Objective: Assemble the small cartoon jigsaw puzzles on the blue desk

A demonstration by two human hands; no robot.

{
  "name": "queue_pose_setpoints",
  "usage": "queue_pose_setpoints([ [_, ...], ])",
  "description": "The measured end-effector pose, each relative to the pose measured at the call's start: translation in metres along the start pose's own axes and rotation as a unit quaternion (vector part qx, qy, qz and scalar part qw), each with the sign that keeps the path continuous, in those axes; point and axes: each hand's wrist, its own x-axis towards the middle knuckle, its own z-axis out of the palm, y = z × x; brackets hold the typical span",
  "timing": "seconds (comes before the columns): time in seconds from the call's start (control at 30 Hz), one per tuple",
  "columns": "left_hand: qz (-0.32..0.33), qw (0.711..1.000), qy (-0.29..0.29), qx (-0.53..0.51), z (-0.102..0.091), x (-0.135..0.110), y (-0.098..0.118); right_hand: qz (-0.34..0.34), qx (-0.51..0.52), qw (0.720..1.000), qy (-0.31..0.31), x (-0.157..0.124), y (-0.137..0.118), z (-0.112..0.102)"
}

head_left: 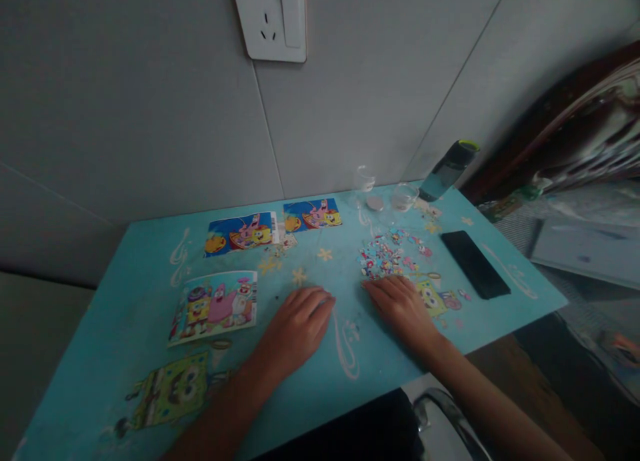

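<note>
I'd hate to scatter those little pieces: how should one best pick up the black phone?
Probably take the black phone across its narrow width, grip on the two long edges, coming from above with the right hand. It lies flat, both long sides free, apart from the puzzle pieces.

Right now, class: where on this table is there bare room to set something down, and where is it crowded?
Bare: the strip between the left hand and right hand, and the far-left corner beside the picture cards. Crowded: the puzzle pieces between the right hand, cups and phone.
</note>
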Motion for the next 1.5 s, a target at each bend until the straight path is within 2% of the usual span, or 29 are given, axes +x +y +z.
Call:
queue_pose_setpoints([
  [0.1,-0.012,1.000,0.008,-0.006,0.004,-0.005,-0.001,-0.030,0.022,0.999,0.023,0.008,-0.010,-0.002],
  [0.23,-0.038,0.999,0.018,0.009,0.004,-0.009,-0.001,-0.078,0.096,0.992,0.030,0.017,-0.046,0.000],
  [0.37,-0.021,1.000,0.018,0.013,0.002,-0.014,0.000,-0.076,0.188,0.977,0.070,0.014,-0.078,0.004],
  [0.47,0.002,1.000,0.021,0.012,0.001,-0.018,-0.004,-0.082,0.241,0.963,0.092,0.009,-0.086,0.008],
  [0.57,0.007,1.000,0.020,0.022,0.001,-0.019,-0.010,-0.054,0.246,0.964,0.089,0.004,-0.083,0.010],
  [0.7,-0.017,0.998,0.026,0.058,-0.004,-0.020,-0.021,0.100,0.136,0.981,0.093,-0.002,-0.070,0.011],
  [0.8,-0.036,0.995,0.029,0.085,-0.012,-0.022,-0.029,0.149,0.067,0.982,0.090,-0.005,-0.063,0.012],
  [0.97,-0.038,0.995,0.015,0.094,-0.021,-0.024,-0.032,0.099,0.072,0.990,0.067,0.000,-0.077,0.012],
  [1.17,-0.028,0.996,-0.011,0.080,-0.030,-0.025,-0.034,-0.030,0.202,0.978,0.040,0.009,-0.101,0.000],
  [1.3,-0.056,0.994,-0.005,0.093,-0.041,-0.036,-0.025,-0.012,0.227,0.972,0.062,-0.001,-0.084,-0.003],
  [1.5,-0.110,0.988,0.013,0.106,-0.042,-0.058,0.018,0.047,0.196,0.977,0.068,-0.038,-0.043,-0.001],
])
